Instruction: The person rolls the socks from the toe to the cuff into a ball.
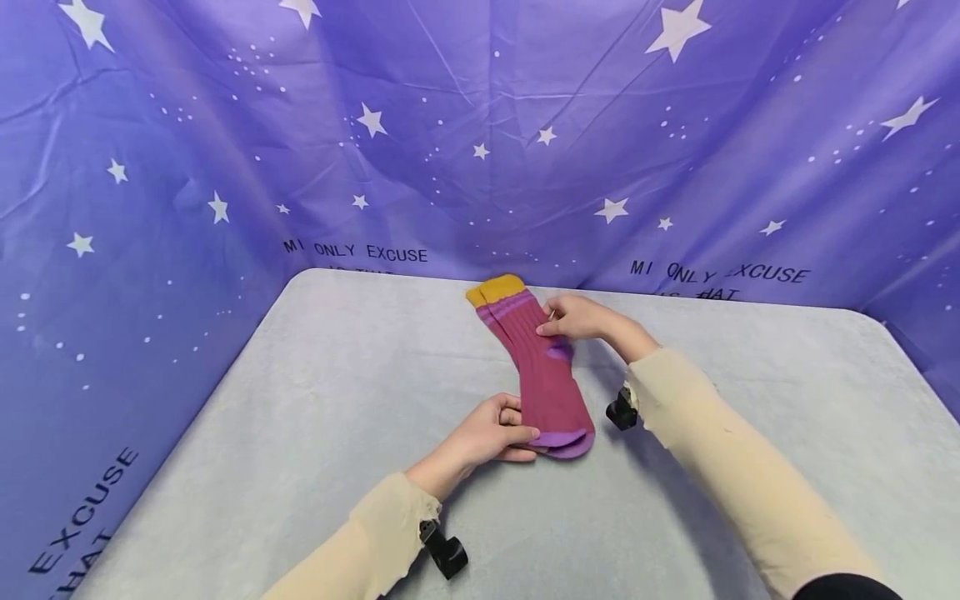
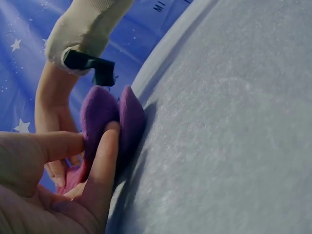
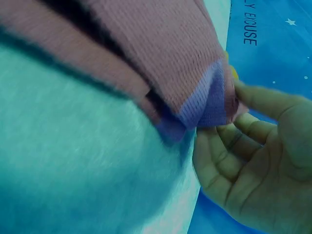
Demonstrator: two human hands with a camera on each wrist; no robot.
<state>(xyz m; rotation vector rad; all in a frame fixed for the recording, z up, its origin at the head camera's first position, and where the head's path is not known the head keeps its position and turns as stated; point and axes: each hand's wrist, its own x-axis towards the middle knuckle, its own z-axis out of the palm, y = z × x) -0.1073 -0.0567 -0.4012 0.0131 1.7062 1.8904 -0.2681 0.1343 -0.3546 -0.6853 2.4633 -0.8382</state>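
Two dark pink socks (image 1: 551,379) lie one over the other, slightly offset, with mustard cuffs (image 1: 501,289) toward the back of the table and purple toes (image 1: 567,450) toward the front. My left hand (image 1: 495,432) pinches the upper sock's toe between thumb and fingers. In the left wrist view, that purple toe (image 2: 97,111) stands apart from the lower sock's toe (image 2: 130,117), and a finger reaches between them. My right hand (image 1: 577,317) pinches the upper sock's right edge, just above the purple heel (image 3: 207,95); the thumb lies on top with fingers beneath.
A pale grey table (image 1: 337,375) lies under the socks. Purple-blue cloth (image 1: 480,125) with white stars and lettering hangs behind its back edge and along the left side. Black camera mounts (image 1: 447,554) are strapped to both wrists.
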